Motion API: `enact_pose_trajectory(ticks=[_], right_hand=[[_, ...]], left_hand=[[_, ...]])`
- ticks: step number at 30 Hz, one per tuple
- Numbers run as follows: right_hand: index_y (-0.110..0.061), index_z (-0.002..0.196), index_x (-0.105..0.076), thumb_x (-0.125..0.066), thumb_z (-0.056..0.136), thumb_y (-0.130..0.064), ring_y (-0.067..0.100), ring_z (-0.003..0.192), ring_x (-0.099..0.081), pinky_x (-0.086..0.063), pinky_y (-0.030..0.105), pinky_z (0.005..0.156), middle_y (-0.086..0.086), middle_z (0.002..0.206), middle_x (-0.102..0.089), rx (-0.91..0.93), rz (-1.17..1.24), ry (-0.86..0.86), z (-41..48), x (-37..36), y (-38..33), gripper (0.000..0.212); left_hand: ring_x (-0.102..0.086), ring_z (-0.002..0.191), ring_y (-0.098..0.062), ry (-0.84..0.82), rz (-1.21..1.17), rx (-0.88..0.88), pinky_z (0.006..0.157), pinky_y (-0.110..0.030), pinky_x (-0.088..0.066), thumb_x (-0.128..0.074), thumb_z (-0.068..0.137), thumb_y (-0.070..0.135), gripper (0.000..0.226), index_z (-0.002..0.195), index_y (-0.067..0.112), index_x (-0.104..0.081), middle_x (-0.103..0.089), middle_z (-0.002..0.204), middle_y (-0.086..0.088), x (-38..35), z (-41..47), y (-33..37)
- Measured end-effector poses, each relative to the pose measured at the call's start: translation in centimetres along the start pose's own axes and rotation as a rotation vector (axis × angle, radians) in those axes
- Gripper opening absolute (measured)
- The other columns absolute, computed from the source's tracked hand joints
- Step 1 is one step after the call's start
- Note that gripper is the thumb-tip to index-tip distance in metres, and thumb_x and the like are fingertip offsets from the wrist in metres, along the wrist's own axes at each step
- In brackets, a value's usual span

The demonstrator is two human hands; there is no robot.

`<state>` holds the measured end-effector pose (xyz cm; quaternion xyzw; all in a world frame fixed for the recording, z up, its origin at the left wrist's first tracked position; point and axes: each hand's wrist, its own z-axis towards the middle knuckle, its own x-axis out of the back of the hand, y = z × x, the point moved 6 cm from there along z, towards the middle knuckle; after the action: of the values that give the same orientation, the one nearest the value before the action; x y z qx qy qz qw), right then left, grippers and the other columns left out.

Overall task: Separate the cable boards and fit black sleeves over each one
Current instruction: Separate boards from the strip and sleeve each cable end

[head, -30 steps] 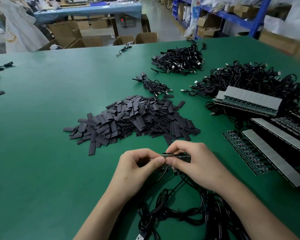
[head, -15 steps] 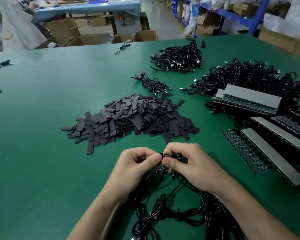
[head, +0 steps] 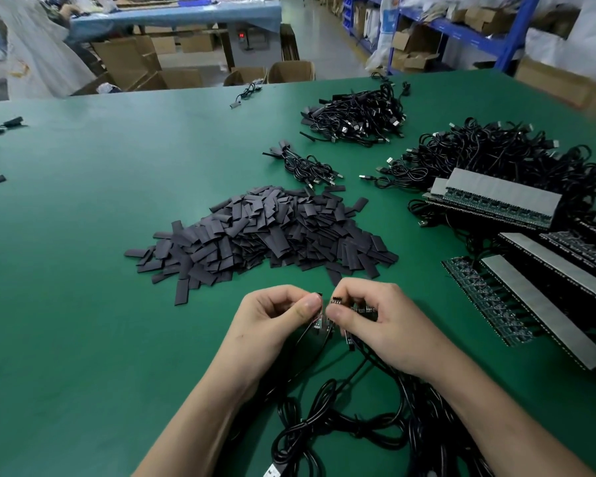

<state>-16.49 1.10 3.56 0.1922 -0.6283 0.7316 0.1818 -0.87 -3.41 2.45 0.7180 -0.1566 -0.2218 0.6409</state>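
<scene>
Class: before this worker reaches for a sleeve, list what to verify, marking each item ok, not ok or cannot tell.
1. Left hand pinches one board: ok.
2. Right hand grips the board strip: ok.
3. Board fully split from strip: cannot tell, the joint is hidden.
4. Sleeve pile within likely reach beyond the hands: ok.
5. Sleeve fitted on this board: not ok, none yet.
6. Cables under the wrists untangled: cannot tell.

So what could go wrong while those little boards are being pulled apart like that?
Both the left hand and right hand pinch the small boards at the break, so one might crack unevenly. The black cables lie tangled under the wrists; a freed board's lead could snag. The sleeve pile sits just beyond, easy to scatter.
</scene>
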Motion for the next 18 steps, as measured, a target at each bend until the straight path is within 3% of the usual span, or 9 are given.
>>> enact_pose_trajectory(ticks=[3, 5, 8, 10, 12, 14, 18], right_hand=[[-0.031, 0.083, -0.062, -0.063, 0.097, -0.046, 0.017, 0.077, -0.061, -0.052, 0.043, 0.074, -0.010, 0.075, -0.066, -0.058, -0.188, 0.016, 0.0, 0.1, 0.9, 0.021], [-0.037, 0.093, -0.065, -0.058, 0.096, -0.058, 0.008, 0.088, -0.055, -0.045, 0.030, 0.078, -0.018, 0.085, -0.061, -0.043, -0.419, 0.031, -0.1, 0.1, 0.9, 0.023], [-0.031, 0.120, -0.067, -0.042, 0.092, -0.075, 0.005, 0.104, -0.052, -0.041, 0.030, 0.091, -0.018, 0.106, -0.062, 0.066, -0.559, 0.062, 0.0, 0.3, -0.2, 0.058], [-0.027, 0.118, -0.070, -0.037, 0.087, -0.083, 0.006, 0.105, -0.055, -0.042, 0.026, 0.091, -0.015, 0.108, -0.064, 0.121, -0.433, 0.112, -0.1, 0.8, -0.9, 0.072], [-0.028, 0.098, -0.072, -0.054, 0.088, -0.073, 0.003, 0.088, -0.060, -0.042, 0.017, 0.076, -0.015, 0.090, -0.065, 0.122, -0.187, 0.154, -0.3, 1.2, -1.0, 0.049], [-0.035, 0.088, -0.070, -0.064, 0.092, -0.055, 0.001, 0.075, -0.063, -0.041, 0.011, 0.065, -0.017, 0.079, -0.068, 0.075, -0.011, 0.084, -0.2, 0.8, -0.9, 0.021], [-0.041, 0.097, -0.074, -0.059, 0.097, -0.039, 0.007, 0.084, -0.070, -0.056, 0.033, 0.079, -0.016, 0.091, -0.076, 0.006, 0.048, -0.050, -0.3, -0.5, -0.4, 0.015]], left_hand=[[-0.057, 0.067, -0.013, 0.025, 0.083, -0.156, 0.069, -0.024, -0.048, -0.075, 0.078, 0.041, 0.021, 0.071, 0.021, -0.073, -0.067, 0.069, -0.001, 0.5, -0.4, 2.0], [-0.058, 0.062, -0.012, -0.004, 0.094, -0.226, 0.064, -0.022, -0.050, -0.076, 0.077, 0.037, 0.015, 0.070, 0.023, -0.073, -0.067, 0.065, 0.001, 0.5, -1.1, 3.3], [-0.061, 0.059, -0.014, -0.106, 0.092, -0.291, 0.060, -0.024, -0.052, -0.087, 0.071, 0.037, 0.018, 0.072, 0.022, -0.076, -0.066, 0.063, -0.011, -0.6, -2.2, 5.3], [-0.061, 0.058, -0.016, -0.157, 0.096, -0.312, 0.059, -0.027, -0.053, -0.090, 0.068, 0.047, 0.028, 0.072, 0.022, -0.077, -0.065, 0.063, -0.018, -1.3, -2.6, 6.4], [-0.063, 0.056, -0.014, -0.172, 0.087, -0.328, 0.057, -0.025, -0.053, -0.090, 0.067, 0.044, 0.026, 0.072, 0.022, -0.078, -0.068, 0.061, -0.011, -1.7, -2.5, 7.3], [-0.064, 0.054, -0.014, -0.168, 0.066, -0.330, 0.056, -0.022, -0.053, -0.088, 0.069, 0.028, 0.015, 0.072, 0.019, -0.077, -0.070, 0.061, -0.005, -2.0, -2.0, 7.7], [-0.063, 0.055, -0.012, -0.114, 0.139, -0.346, 0.055, -0.022, -0.051, -0.081, 0.076, 0.023, 0.008, 0.073, 0.018, -0.075, -0.070, 0.063, -0.001, -2.4, -0.9, 8.1]])
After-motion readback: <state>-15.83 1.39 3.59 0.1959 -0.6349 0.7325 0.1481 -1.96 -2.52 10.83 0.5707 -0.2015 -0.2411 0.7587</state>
